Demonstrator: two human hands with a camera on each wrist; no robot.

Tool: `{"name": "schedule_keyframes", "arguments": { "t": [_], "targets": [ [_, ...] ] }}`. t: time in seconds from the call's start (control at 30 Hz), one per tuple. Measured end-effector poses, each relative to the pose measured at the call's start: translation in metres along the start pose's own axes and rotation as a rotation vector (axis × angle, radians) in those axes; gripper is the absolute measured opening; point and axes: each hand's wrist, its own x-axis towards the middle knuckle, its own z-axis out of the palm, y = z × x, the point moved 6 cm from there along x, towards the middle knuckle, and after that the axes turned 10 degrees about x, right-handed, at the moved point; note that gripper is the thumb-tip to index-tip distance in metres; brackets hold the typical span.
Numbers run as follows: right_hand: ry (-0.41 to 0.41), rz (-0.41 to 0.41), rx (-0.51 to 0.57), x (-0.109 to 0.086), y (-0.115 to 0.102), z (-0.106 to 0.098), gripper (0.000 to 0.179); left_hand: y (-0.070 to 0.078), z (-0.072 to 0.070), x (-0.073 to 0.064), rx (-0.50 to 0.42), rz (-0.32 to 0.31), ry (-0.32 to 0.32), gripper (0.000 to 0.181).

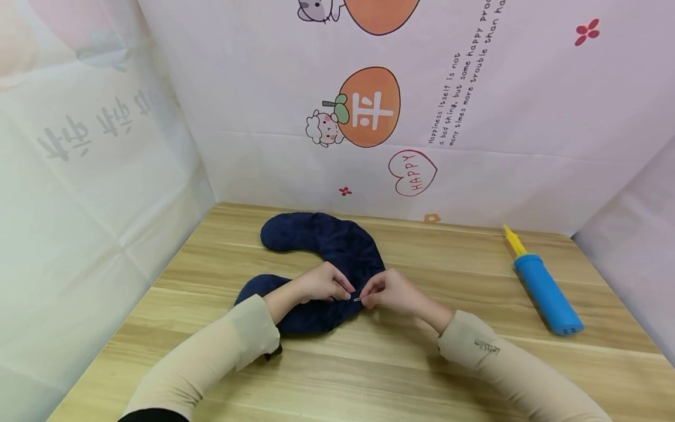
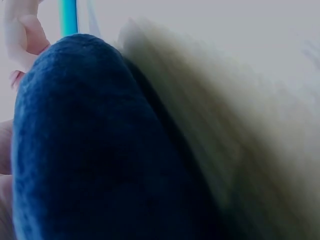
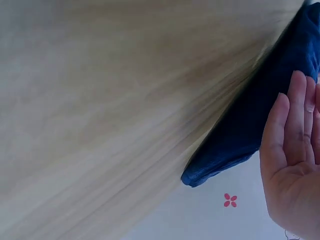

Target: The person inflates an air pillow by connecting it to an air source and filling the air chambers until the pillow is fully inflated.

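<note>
A navy plush U-shaped neck pillow (image 1: 348,237) lies on the table, its opening toward the left. A small metal zipper pull (image 1: 357,299) shows at its near right edge. My left hand (image 1: 323,283) pinches the cover just left of this pull. From the right, my right hand (image 1: 394,295) has thumb and fingertips pinched at the pull. The pillow's rounded end (image 2: 90,140) fills much of the left wrist view and hides most of the left hand. In the right wrist view the right hand (image 3: 292,160) is against the pillow (image 3: 250,120); its fingertips are partly cut off.
A blue hand pump (image 1: 548,296) with a yellow nozzle (image 1: 514,240) lies at the right of the wooden table (image 1: 422,375). Printed white cloth (image 1: 263,88) hangs behind and at both sides. A small dark tab (image 1: 274,352) sits beside the left sleeve.
</note>
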Motion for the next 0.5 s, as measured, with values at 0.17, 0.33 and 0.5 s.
{"name": "schedule_keyframes", "arguments": {
  "t": [0.17,0.33,0.5],
  "targets": [
    [-0.015,0.034,0.003,0.001,0.002,0.000,0.003,0.001,0.002,0.000,0.023,0.027,-0.008,0.013],
    [-0.020,0.035,-0.019,0.001,0.002,-0.005,0.006,0.002,0.002,0.000,0.062,0.057,-0.003,0.011],
    [0.003,0.028,-0.053,-0.001,0.007,-0.020,0.002,-0.001,0.000,-0.001,0.077,0.062,-0.007,0.011]
  ]
}}
